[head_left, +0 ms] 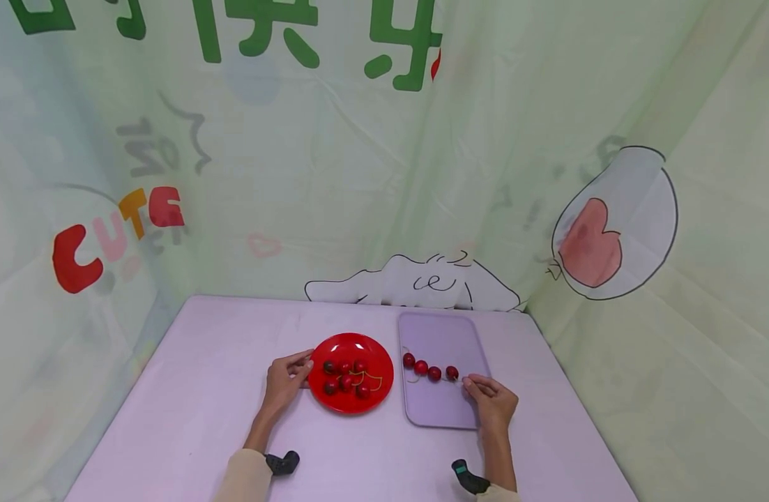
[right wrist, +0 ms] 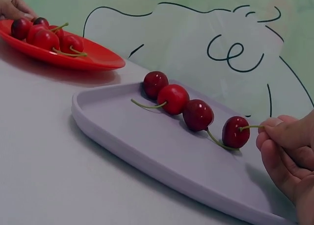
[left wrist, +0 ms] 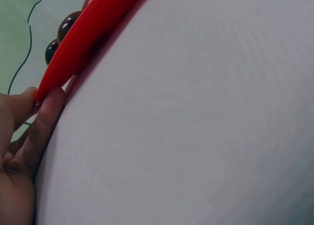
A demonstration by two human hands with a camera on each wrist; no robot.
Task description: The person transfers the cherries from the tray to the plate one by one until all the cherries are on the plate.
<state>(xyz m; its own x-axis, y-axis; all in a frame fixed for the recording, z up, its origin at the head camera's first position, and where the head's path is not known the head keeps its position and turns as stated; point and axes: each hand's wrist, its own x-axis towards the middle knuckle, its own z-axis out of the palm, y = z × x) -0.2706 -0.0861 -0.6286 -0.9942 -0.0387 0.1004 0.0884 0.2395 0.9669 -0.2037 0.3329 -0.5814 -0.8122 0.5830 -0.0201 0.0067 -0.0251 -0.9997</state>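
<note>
My left hand (head_left: 285, 380) pinches the left rim of a red plate (head_left: 384, 383), thumb on top and fingers beneath in the left wrist view. Several cherries (head_left: 346, 382) with green stems lie on the plate. On the right, my right hand (head_left: 493, 402) pinches the stem of a dark red cherry (right wrist: 236, 132) between thumb and fingertip, over the lilac tray (head_left: 443, 411). To the left of that cherry, three others (right wrist: 175, 99) form a slanting row across the tray, their stems trailing beside them.
A pale lilac table (head_left: 233, 335) carries the plate and the tray side by side. Behind it hangs a printed curtain (head_left: 334, 174) with cartoon drawings and letters. Black wrist-worn devices (head_left: 282, 463) sit on both forearms.
</note>
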